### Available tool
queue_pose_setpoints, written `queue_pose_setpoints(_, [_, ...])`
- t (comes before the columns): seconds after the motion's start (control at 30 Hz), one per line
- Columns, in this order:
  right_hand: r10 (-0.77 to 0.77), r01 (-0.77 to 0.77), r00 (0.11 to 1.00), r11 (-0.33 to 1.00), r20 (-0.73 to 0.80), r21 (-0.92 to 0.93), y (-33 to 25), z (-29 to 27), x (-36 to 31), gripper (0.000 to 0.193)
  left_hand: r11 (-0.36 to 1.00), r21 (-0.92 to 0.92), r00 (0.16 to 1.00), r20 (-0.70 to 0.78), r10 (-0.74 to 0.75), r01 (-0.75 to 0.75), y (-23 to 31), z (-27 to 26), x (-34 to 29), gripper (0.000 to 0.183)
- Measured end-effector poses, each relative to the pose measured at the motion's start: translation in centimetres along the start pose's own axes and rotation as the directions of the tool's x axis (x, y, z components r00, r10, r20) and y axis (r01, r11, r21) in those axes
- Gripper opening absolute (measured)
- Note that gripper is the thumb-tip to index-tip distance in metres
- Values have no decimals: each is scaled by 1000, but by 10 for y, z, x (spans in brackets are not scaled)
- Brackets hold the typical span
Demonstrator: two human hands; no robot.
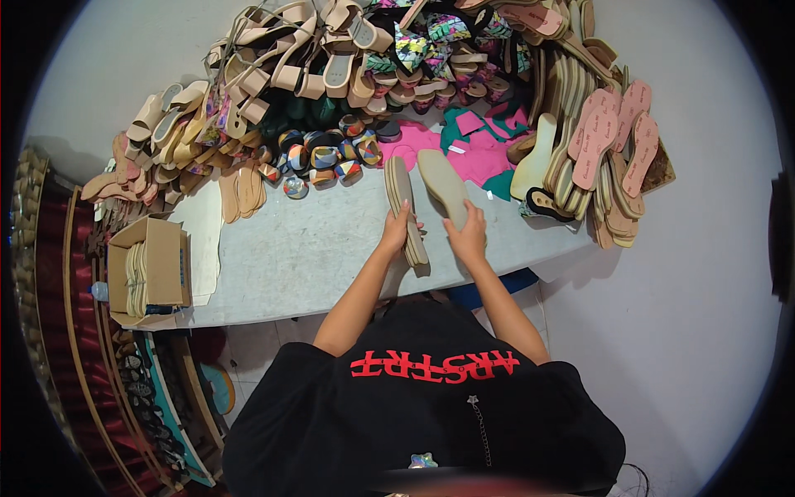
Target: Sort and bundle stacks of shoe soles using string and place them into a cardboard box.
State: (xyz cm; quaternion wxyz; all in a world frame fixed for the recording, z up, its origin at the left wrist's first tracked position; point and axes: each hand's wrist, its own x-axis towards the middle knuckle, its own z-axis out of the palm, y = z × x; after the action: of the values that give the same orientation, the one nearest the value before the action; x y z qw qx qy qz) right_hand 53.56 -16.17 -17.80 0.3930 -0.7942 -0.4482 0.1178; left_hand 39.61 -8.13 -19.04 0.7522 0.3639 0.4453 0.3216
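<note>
My left hand (397, 231) is closed around a small stack of beige shoe soles (398, 184), held on edge above the grey-white table (290, 253). Just to its right, my right hand (469, 235) grips a single pale beige sole (443, 183) near its narrower end, thumb on its face. This sole is tilted, with its broad end pointing away from me. A narrow gap separates it from the stack. Fingers of my left hand are partly hidden behind the stack.
Finished sandals (273, 62) pile up along the far side. Colourful patterned straps (323, 156) and pink pieces (476, 159) lie before them. Pink insoles (598, 132) and stacked soles (567, 91) fill the right end. A cardboard box (170, 269) holding soles stands at the left edge.
</note>
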Motion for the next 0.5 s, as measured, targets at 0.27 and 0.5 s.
queue_pose_setpoints(0.27, [-9, 11, 1000, 984, 10, -180, 29, -16, 19, 60, 999, -43, 999, -36, -31, 30, -4, 13, 7, 49])
queue_pose_setpoints(0.5, [-33, 42, 998, 979, 53, -199, 18, -11, 11, 59, 999, -45, 997, -74, -21, 17, -5, 17, 3, 35])
